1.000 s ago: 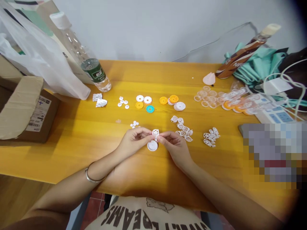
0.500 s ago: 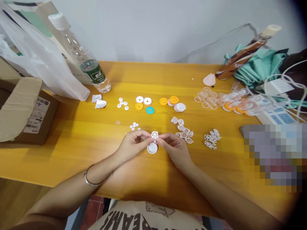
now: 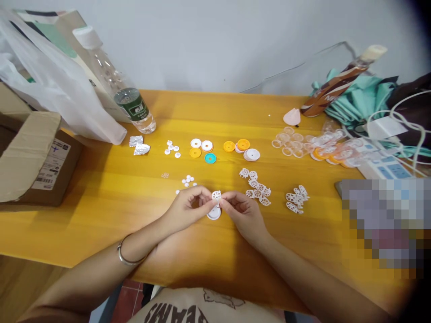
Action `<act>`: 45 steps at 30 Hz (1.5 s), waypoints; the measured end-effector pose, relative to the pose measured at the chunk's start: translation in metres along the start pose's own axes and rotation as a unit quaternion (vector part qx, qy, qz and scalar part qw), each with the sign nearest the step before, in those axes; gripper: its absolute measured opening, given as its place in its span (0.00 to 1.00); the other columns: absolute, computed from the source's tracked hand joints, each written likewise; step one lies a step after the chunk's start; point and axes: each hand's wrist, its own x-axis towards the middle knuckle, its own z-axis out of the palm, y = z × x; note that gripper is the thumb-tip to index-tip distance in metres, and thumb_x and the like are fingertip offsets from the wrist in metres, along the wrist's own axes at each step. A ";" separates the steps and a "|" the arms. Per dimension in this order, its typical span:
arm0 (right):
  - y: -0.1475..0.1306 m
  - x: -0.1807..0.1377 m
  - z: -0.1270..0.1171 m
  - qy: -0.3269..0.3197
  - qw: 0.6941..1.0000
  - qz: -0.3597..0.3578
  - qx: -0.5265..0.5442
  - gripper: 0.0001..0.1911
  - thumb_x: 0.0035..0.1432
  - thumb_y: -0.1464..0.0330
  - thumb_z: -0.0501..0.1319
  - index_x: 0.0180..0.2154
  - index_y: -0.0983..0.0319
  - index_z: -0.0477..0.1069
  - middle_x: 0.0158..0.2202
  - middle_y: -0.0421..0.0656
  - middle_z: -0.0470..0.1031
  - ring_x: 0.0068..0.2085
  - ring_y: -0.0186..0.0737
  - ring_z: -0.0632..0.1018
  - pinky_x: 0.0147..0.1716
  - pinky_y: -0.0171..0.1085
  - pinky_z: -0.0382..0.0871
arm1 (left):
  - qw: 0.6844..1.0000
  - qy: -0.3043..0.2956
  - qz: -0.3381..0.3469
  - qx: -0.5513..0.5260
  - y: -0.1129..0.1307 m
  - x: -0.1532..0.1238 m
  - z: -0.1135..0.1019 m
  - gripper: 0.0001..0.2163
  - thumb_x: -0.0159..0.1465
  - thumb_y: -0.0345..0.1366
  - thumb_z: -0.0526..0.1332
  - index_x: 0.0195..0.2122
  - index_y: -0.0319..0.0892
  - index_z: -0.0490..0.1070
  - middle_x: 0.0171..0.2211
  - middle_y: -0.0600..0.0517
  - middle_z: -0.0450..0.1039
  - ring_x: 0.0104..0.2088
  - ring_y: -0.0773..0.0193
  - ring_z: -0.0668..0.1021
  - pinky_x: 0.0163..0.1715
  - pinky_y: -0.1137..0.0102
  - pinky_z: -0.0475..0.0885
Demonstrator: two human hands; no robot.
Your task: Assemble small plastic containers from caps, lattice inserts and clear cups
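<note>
A small white openwork plastic piece [image 3: 216,196] is pinched between the fingertips of both my hands. My left hand [image 3: 191,204], closed, grips its left side, and my right hand [image 3: 240,211], also closed, grips the right side. Just below it on the table lies a white round disc [image 3: 214,212], partly covered by my fingers. Similar white openwork pieces [image 3: 258,186] lie to the right of my right hand, with another group [image 3: 296,199] farther right. Small white caps [image 3: 189,180] sit beyond my left hand, some partly hidden by it.
Coloured discs [image 3: 210,158] and orange and white discs [image 3: 243,144] lie farther back. Clear rings [image 3: 292,141] are at the right. A water bottle [image 3: 134,107] and cardboard box [image 3: 37,157] stand left; a brown bottle [image 3: 333,87] leans at the back right of the table [image 3: 188,251].
The view has tilted up slightly, so everything sits a little lower in the picture. Both hands keep hold of the white openwork piece, with only a slight shift of the fingers.
</note>
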 end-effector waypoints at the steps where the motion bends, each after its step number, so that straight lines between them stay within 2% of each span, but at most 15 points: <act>1: 0.000 0.000 0.000 -0.003 1.000 -0.005 -0.005 0.05 0.50 0.66 0.63 0.26 0.61 0.71 0.25 0.38 0.72 0.28 0.31 0.71 0.31 0.32 0.67 | 1.000 -0.001 0.008 0.014 0.001 0.000 -0.001 0.08 0.59 0.38 0.60 0.30 0.37 0.68 0.26 0.53 0.69 0.28 0.70 0.71 0.31 0.74 0.66; 6: 0.005 -0.002 -0.001 -0.032 0.999 -0.023 -0.031 0.05 0.53 0.65 0.61 0.28 0.61 0.70 0.27 0.39 0.72 0.29 0.33 0.71 0.32 0.34 0.66 | 0.992 0.005 0.056 0.110 0.004 -0.001 -0.006 0.10 0.62 0.37 0.57 0.28 0.37 0.69 0.26 0.51 0.69 0.28 0.69 0.70 0.31 0.74 0.65; 12: 0.006 -0.004 -0.001 -0.042 0.998 -0.031 -0.045 0.06 0.53 0.64 0.61 0.29 0.60 0.69 0.27 0.39 0.70 0.30 0.34 0.70 0.32 0.34 0.65 | 0.993 -0.002 0.077 0.093 0.001 -0.002 -0.007 0.10 0.63 0.36 0.55 0.26 0.37 0.66 0.24 0.53 0.66 0.27 0.70 0.69 0.30 0.74 0.64; 14: 0.004 -0.004 -0.002 -0.044 0.998 -0.031 -0.045 0.07 0.54 0.64 0.60 0.29 0.60 0.68 0.27 0.39 0.69 0.30 0.34 0.69 0.32 0.34 0.65 | 0.992 -0.002 0.084 0.092 0.001 -0.003 -0.007 0.07 0.63 0.35 0.55 0.31 0.38 0.67 0.27 0.52 0.67 0.29 0.69 0.70 0.32 0.74 0.65; 15: 0.002 -0.004 -0.002 -0.046 0.998 -0.030 -0.044 0.07 0.54 0.64 0.60 0.29 0.60 0.68 0.27 0.39 0.69 0.30 0.34 0.69 0.33 0.34 0.65 | 0.992 -0.005 0.094 0.087 0.002 -0.003 -0.007 0.05 0.63 0.34 0.55 0.37 0.39 0.68 0.31 0.50 0.68 0.32 0.68 0.71 0.34 0.73 0.66; 17: 0.000 -0.003 -0.003 -0.050 0.998 -0.029 -0.039 0.07 0.54 0.63 0.60 0.29 0.60 0.68 0.27 0.39 0.69 0.30 0.34 0.69 0.33 0.34 0.65 | 0.987 -0.026 0.132 0.085 0.003 -0.003 -0.007 0.13 0.63 0.31 0.54 0.50 0.42 0.63 0.40 0.47 0.69 0.39 0.65 0.72 0.40 0.70 0.67; 19: -0.001 -0.003 -0.003 -0.050 0.998 -0.028 -0.035 0.07 0.54 0.63 0.60 0.28 0.60 0.68 0.27 0.39 0.69 0.30 0.34 0.69 0.33 0.34 0.65 | 0.977 -0.060 0.180 0.097 0.003 -0.002 -0.008 0.17 0.63 0.29 0.53 0.54 0.45 0.61 0.45 0.46 0.69 0.44 0.63 0.72 0.45 0.67 0.67; 22: 0.000 -0.002 -0.004 -0.046 0.998 -0.025 -0.034 0.07 0.54 0.63 0.60 0.28 0.60 0.70 0.28 0.39 0.71 0.31 0.35 0.71 0.34 0.35 0.67 | 0.969 -0.066 0.208 0.111 0.002 0.002 -0.010 0.13 0.63 0.28 0.54 0.48 0.45 0.68 0.43 0.46 0.71 0.46 0.62 0.72 0.47 0.66 0.66; 27: 0.009 -0.001 0.000 -0.015 0.999 -0.038 -0.017 0.04 0.52 0.66 0.62 0.32 0.59 0.71 0.30 0.40 0.74 0.34 0.36 0.74 0.38 0.36 0.68 | 0.980 -0.016 0.166 0.104 0.001 0.005 -0.006 0.07 0.61 0.31 0.56 0.40 0.41 0.71 0.40 0.46 0.71 0.42 0.63 0.73 0.45 0.67 0.67; 30: 0.012 -0.003 0.003 0.002 0.999 -0.038 0.003 0.08 0.50 0.67 0.63 0.35 0.59 0.70 0.31 0.41 0.76 0.34 0.37 0.76 0.39 0.38 0.70 | 0.984 0.018 0.137 0.113 0.000 0.005 -0.001 0.06 0.61 0.32 0.57 0.36 0.40 0.72 0.35 0.47 0.71 0.37 0.65 0.73 0.40 0.69 0.69; 35: 0.010 -0.003 0.003 -0.005 0.999 -0.036 -0.009 0.16 0.46 0.68 0.67 0.39 0.58 0.68 0.30 0.40 0.76 0.34 0.37 0.76 0.40 0.39 0.71 | 0.985 0.073 0.117 0.105 -0.002 0.006 0.006 0.06 0.58 0.35 0.61 0.35 0.40 0.73 0.32 0.49 0.71 0.32 0.67 0.72 0.34 0.72 0.68; 39: 0.008 -0.001 0.002 0.025 0.999 -0.029 0.009 0.16 0.47 0.68 0.66 0.39 0.58 0.66 0.29 0.39 0.74 0.32 0.35 0.76 0.38 0.38 0.71 | 0.985 0.073 0.109 0.112 0.001 0.013 0.000 0.08 0.59 0.37 0.60 0.38 0.40 0.72 0.35 0.49 0.70 0.35 0.66 0.73 0.38 0.71 0.69; 42: 0.009 0.002 0.000 0.046 0.998 -0.032 0.036 0.14 0.48 0.69 0.65 0.37 0.58 0.65 0.29 0.37 0.71 0.29 0.33 0.75 0.34 0.36 0.71 | 0.979 0.068 0.122 0.148 0.008 0.033 -0.007 0.08 0.61 0.36 0.57 0.39 0.40 0.71 0.36 0.49 0.71 0.37 0.66 0.73 0.39 0.71 0.68; 45: 0.008 0.003 -0.001 0.050 0.996 -0.036 0.061 0.13 0.48 0.67 0.64 0.37 0.58 0.64 0.30 0.36 0.68 0.26 0.31 0.75 0.32 0.36 0.72 | 0.967 -0.019 0.141 0.212 0.014 0.067 -0.009 0.07 0.60 0.35 0.57 0.36 0.41 0.72 0.33 0.50 0.72 0.34 0.66 0.73 0.35 0.71 0.67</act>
